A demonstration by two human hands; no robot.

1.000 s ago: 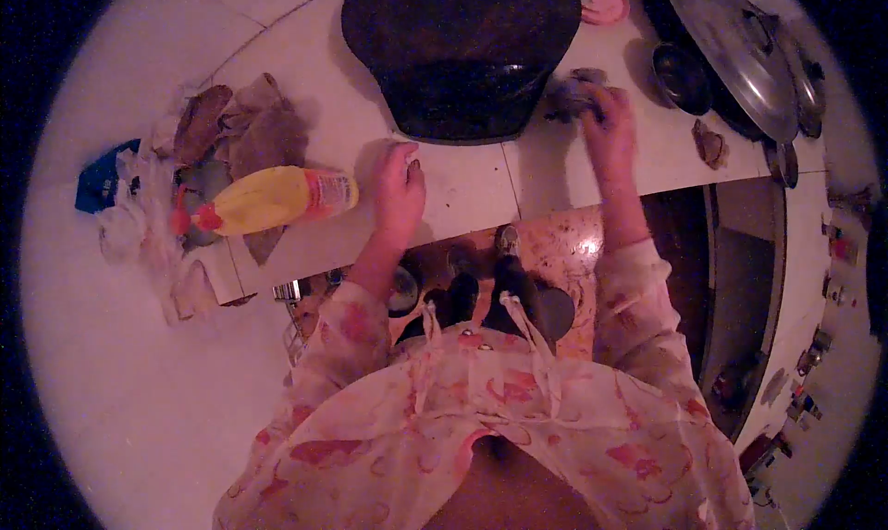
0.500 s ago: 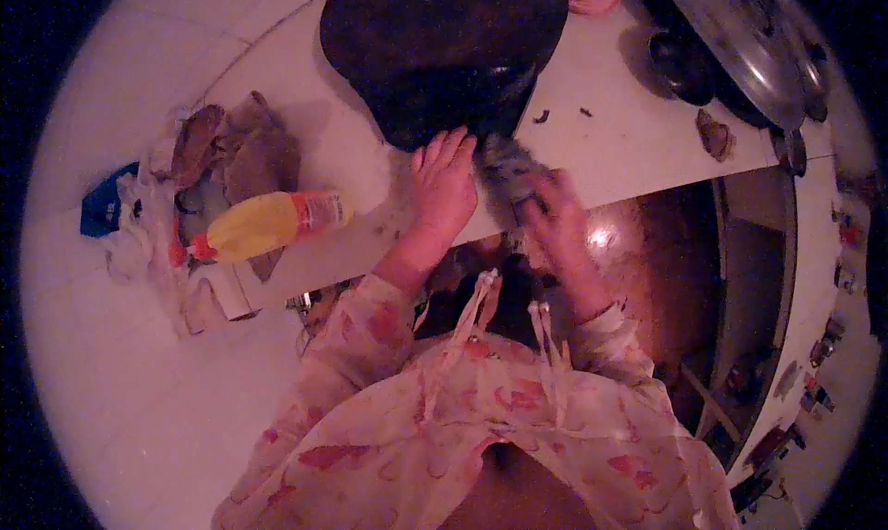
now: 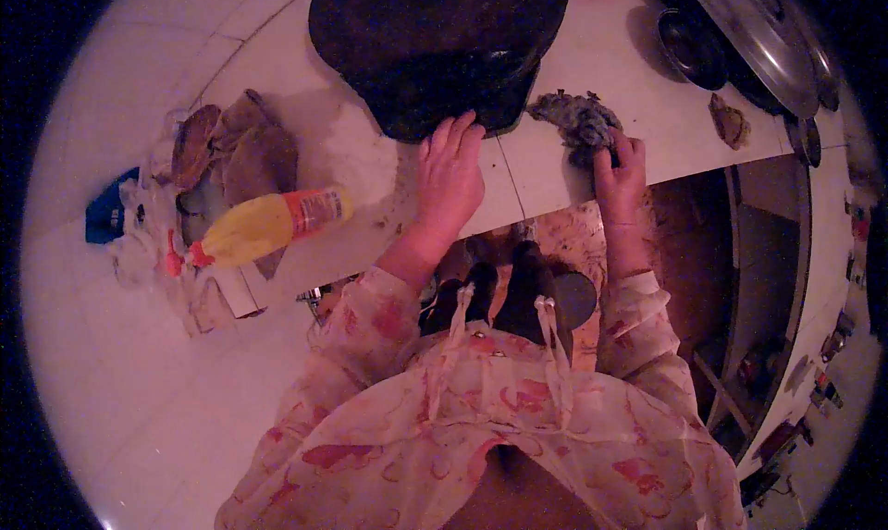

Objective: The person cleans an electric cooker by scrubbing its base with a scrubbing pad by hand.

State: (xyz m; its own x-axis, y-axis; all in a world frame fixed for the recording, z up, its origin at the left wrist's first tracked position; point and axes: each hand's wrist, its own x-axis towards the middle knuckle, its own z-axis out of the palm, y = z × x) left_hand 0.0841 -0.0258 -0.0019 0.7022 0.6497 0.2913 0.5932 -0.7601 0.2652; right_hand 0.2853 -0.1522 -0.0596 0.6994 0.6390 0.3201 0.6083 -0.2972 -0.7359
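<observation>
Grey cloth (image 3: 566,123) bunched on worktop (image 3: 671,137), near front edge, right of large dark object (image 3: 439,58). Right hand (image 3: 622,174): fingers pinching cloth's near end, far end loose. Left hand (image 3: 451,183): fingers straight, close together, tips at dark object's near edge; pressure can't tell. Risks, my reading: uneven push could skid dark object; small grip could lose cloth; dragging left wrist could knock crumbs (image 3: 387,223) off edge.

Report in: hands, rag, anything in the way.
Right hand holding grey rag on counter. Left hand at near edge of big black object. It blocks counter left of rag.
</observation>
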